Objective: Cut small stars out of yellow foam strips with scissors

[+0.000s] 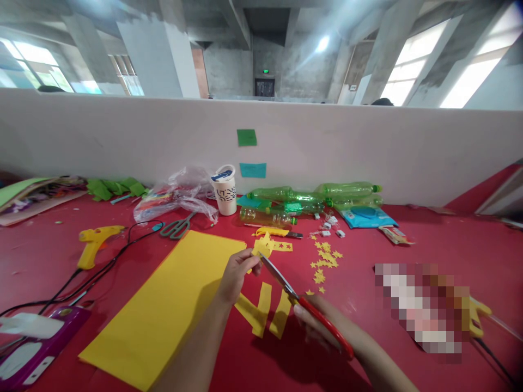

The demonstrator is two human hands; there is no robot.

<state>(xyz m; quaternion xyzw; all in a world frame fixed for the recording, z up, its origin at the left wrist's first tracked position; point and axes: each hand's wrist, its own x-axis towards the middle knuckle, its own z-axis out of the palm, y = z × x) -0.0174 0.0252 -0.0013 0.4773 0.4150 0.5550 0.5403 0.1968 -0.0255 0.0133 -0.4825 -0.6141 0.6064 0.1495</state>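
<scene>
My left hand (237,275) pinches a small piece of yellow foam paper (263,247) above the red table. My right hand (316,321) grips red-handled scissors (304,305), whose blades reach up to the yellow piece and meet its lower edge. A large yellow sheet (171,305) lies flat under my left forearm. Yellow strips (265,313) lie between my hands. Several small cut yellow stars (324,261) are scattered just beyond the scissors.
A yellow glue gun (96,242) with a black cord lies at left, grey scissors (177,226) behind the sheet. A paper cup (224,190), green plastic bottles (314,196), a plastic bag (180,196) and a blue pack (365,215) line the white wall. A purple device (36,348) sits at bottom left.
</scene>
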